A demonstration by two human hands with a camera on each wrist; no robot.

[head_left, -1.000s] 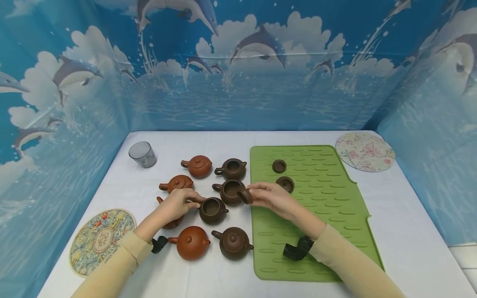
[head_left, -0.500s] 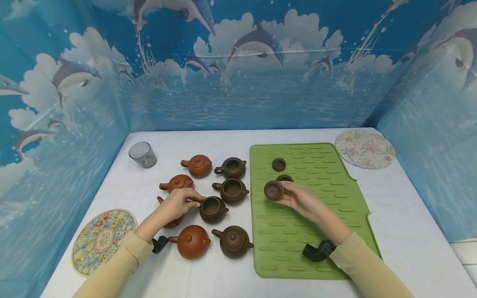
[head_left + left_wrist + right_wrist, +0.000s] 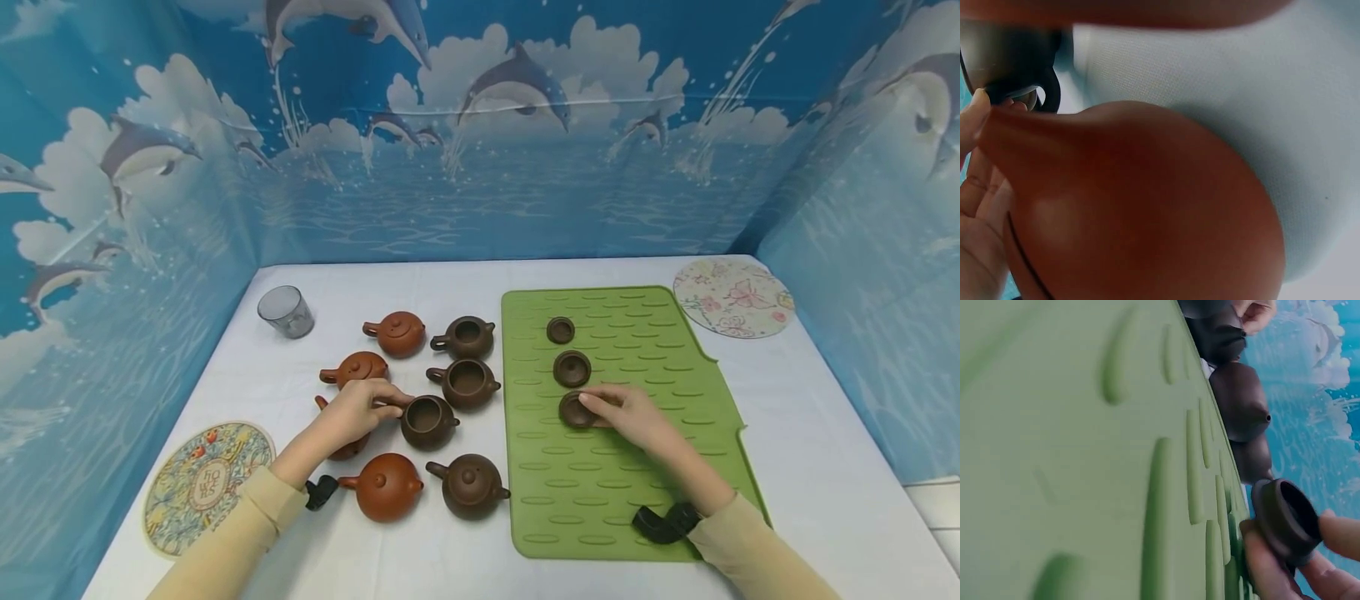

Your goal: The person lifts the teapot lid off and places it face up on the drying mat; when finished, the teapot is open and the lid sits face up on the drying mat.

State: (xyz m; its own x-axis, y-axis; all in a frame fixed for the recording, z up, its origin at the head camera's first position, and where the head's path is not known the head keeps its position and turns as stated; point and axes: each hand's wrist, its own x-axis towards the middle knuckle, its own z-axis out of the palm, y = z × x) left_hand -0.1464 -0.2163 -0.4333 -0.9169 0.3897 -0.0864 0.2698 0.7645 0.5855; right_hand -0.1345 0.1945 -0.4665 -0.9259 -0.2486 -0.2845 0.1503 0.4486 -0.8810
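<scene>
My left hand (image 3: pixel 362 412) pinches the handle side of an open dark brown teapot (image 3: pixel 427 423) standing on the white cloth. In the left wrist view, a large reddish teapot (image 3: pixel 1147 206) partly covers that hand (image 3: pixel 982 212). My right hand (image 3: pixel 628 417) holds a dark lid (image 3: pixel 576 410), hollow side up, at the green mat (image 3: pixel 555 500). The right wrist view has this lid (image 3: pixel 1282 519) between thumb and fingers. Two more upturned lids, a middle one (image 3: pixel 572 368) and a smaller one (image 3: pixel 560 330), lie behind it.
Two more open dark teapots (image 3: pixel 468 385) stand behind, and a lidded dark one (image 3: pixel 472 487) in front. Several reddish teapots (image 3: pixel 388 487) are at left. A grey glass (image 3: pixel 287 312), a patterned round mat (image 3: pixel 208 487) and a floral round mat (image 3: pixel 733 298) lie farther out.
My right hand has carried the lid from above an open teapot rightward to the green mat, turning it hollow side up. My left hand has stayed at its teapot.
</scene>
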